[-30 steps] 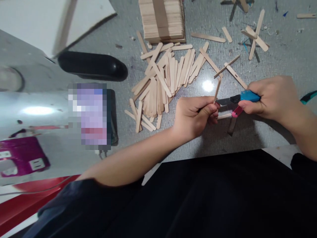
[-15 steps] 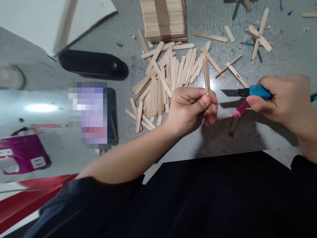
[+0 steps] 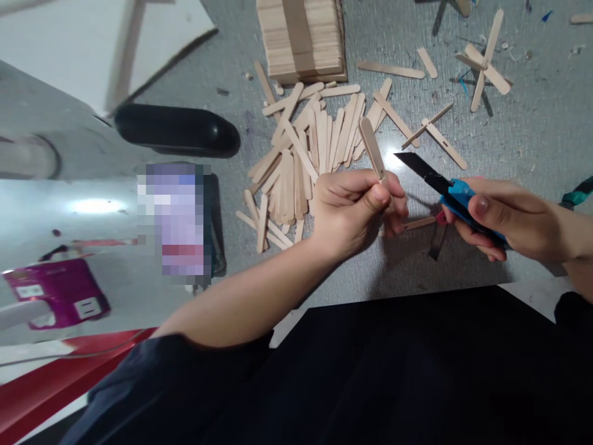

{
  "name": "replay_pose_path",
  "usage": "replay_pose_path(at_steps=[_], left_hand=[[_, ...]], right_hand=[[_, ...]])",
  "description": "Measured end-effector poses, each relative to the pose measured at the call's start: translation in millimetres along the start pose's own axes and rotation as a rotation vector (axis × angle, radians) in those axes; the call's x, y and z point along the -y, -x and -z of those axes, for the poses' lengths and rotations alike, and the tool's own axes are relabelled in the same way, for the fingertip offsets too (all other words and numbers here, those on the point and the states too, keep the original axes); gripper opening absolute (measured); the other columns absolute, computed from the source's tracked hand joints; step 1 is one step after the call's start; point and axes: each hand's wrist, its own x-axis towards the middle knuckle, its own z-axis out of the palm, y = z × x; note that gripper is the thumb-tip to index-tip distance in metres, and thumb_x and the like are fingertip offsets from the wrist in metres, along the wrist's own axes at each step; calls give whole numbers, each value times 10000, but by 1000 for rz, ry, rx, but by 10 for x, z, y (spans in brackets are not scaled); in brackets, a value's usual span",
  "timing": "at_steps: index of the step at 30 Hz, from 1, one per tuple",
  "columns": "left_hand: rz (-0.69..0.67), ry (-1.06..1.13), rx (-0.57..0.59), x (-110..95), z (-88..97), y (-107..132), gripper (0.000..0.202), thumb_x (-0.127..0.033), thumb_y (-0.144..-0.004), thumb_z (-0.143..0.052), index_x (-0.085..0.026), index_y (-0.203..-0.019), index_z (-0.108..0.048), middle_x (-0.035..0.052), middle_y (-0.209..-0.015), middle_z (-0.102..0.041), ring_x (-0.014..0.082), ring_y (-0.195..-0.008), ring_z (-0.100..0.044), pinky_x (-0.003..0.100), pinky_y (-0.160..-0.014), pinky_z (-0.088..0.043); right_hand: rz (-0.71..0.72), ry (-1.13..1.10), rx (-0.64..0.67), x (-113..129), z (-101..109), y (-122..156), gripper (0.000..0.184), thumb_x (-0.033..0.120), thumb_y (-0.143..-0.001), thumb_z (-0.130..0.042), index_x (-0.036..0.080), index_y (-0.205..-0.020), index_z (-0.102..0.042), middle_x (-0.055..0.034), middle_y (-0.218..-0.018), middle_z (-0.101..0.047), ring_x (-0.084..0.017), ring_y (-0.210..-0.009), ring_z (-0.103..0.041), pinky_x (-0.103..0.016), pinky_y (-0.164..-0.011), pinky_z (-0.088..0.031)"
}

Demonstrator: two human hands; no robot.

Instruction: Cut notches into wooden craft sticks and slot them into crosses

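My left hand [image 3: 356,207] is closed around the lower end of a wooden craft stick [image 3: 372,147], which points up and slightly left above my fist. My right hand [image 3: 504,216] grips a blue-handled utility knife [image 3: 456,196]; its dark blade [image 3: 414,164] is extended and points up-left toward the stick, a short gap away. A loose pile of craft sticks [image 3: 306,154] lies on the grey table just left of my left hand. A short stick piece [image 3: 419,223] lies on the table between my hands.
A banded stack of sticks [image 3: 303,40] sits at the top centre. Glued stick crosses [image 3: 484,62] and loose sticks lie top right. A black oblong object [image 3: 178,131], a blurred box [image 3: 176,219], a magenta packet [image 3: 58,296] and a white board [image 3: 92,43] are at left.
The knife pulled away right from the stick, then tilted so its blade points up-left. My left hand turned the stick upright, then leaned it left.
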Motion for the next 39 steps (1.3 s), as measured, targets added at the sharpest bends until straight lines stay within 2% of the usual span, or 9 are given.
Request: replay_pose_path(at_steps=[4,8,12,19,24,29,32,35,39], left_hand=[[-33,-32,3,13,4,12,252,-394,-1147,-815,-213,-1034,-948,36,-812,-872,131,-527,-807,150,-423,-596],[-54,-50,9,20,0,43,234,-366,-1160,-792,-228,-1069,-958,31,-823,-874,121,-524,-797,157,-432,-596],[-33,-67,-25,31,-5,69,219,-404,-1135,-827,-246,-1048,-952,32,-812,-861,122,-537,-786,165,-421,-570],[-143,-62,10,56,-22,51,252,-348,-1178,-763,-193,-1081,-937,36,-809,-856,128,-572,-812,164,-438,-586],[-131,-81,-106,79,-55,74,234,-395,-1122,-849,-200,-1014,-921,28,-801,-851,127,-544,-797,168,-423,-577],[-214,-147,-155,70,-109,90,217,-367,-1140,-827,-238,-1022,-955,9,-776,-839,107,-496,-763,167,-415,-587],[-163,-195,-256,16,-167,96,234,-406,-1075,-917,-234,-916,-925,-12,-701,-773,89,-475,-723,163,-425,-577],[-131,-211,-281,-24,-192,99,289,-468,-1026,-964,-234,-871,-894,-24,-686,-749,76,-465,-696,163,-430,-568],[-212,-316,-268,-15,-148,73,266,-438,-1075,-916,-245,-892,-911,-28,-696,-788,72,-453,-704,150,-438,-576]], right_hand=[[-103,-13,-25,62,-126,-30,473,702,-1222,-573,244,-1124,-644,81,-704,-507,-98,-482,-419,-266,-426,-391],[-185,38,-95,220,-232,-36,562,757,-1210,-567,236,-1001,-601,74,-719,-479,-86,-551,-411,-257,-477,-384],[-198,31,-132,304,-290,-28,549,734,-1220,-571,233,-996,-593,70,-725,-493,-88,-574,-420,-274,-509,-367],[-58,39,-98,162,-300,-100,522,700,-1187,-670,243,-952,-578,55,-733,-495,-121,-636,-454,-284,-555,-372],[33,28,-112,46,-349,-142,511,693,-1189,-665,240,-964,-586,62,-732,-488,-116,-607,-442,-284,-535,-372],[100,51,-149,-29,-404,-146,507,686,-1193,-658,243,-959,-578,54,-761,-495,-117,-620,-440,-290,-549,-396],[143,30,-134,-49,-421,-151,481,652,-1215,-630,245,-964,-571,51,-776,-481,-120,-629,-426,-296,-559,-383],[136,27,-121,-49,-434,-161,494,656,-1224,-601,250,-948,-547,49,-765,-464,-129,-632,-408,-312,-569,-358],[144,20,-117,-51,-445,-175,480,635,-1235,-585,253,-949,-537,45,-768,-467,-138,-656,-410,-316,-588,-349]])
